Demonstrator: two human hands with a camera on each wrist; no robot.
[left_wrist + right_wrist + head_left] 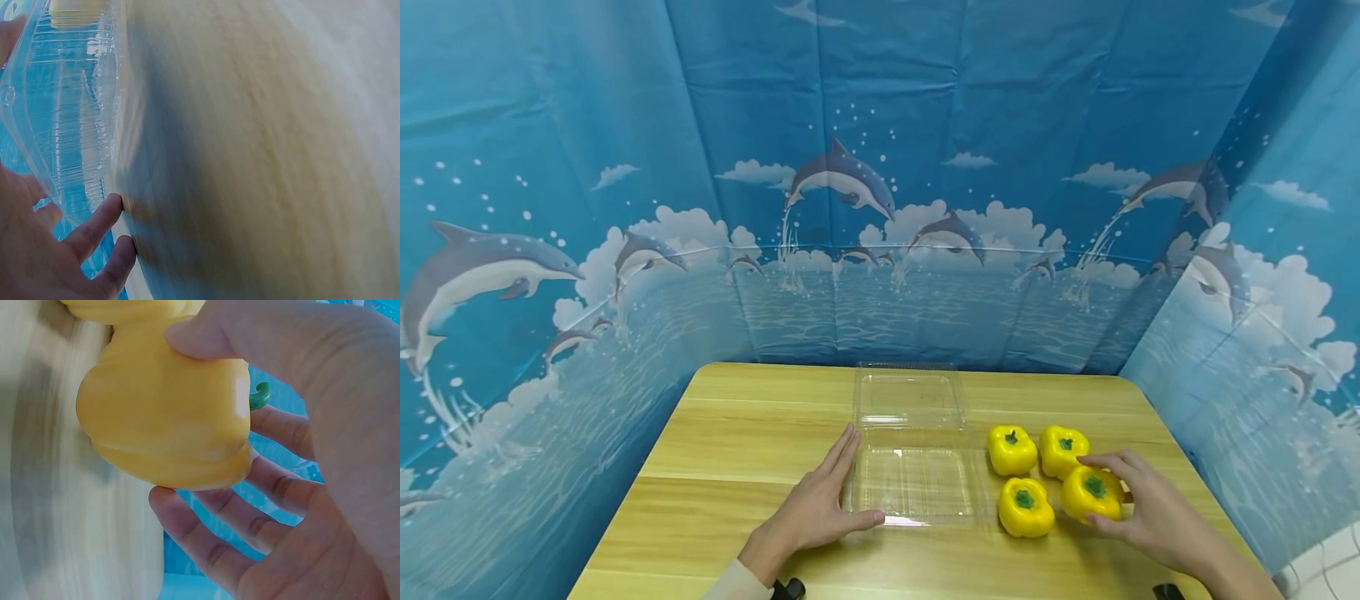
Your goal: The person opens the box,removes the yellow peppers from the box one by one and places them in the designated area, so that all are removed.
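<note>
My right hand (1150,508) grips a yellow bell pepper (1086,498) with a green stem, thumb on one side and fingers round the other. In the right wrist view the thumb presses the side of this pepper (169,412), and its curled green stem (260,397) points toward the palm. On the left, a clear plastic clamshell container (913,483) lies unfolded on the table, its lid (910,398) laid back toward the wall. My left hand (816,508) rests at its left edge, thumb at the near corner and fingers extended along the side.
More yellow bell peppers stand close to the held one: one at the back left (1012,450), one at the back right (1063,450) and one at the front (1026,508). The wooden table (737,433) ends at a blue dolphin-print curtain (910,308).
</note>
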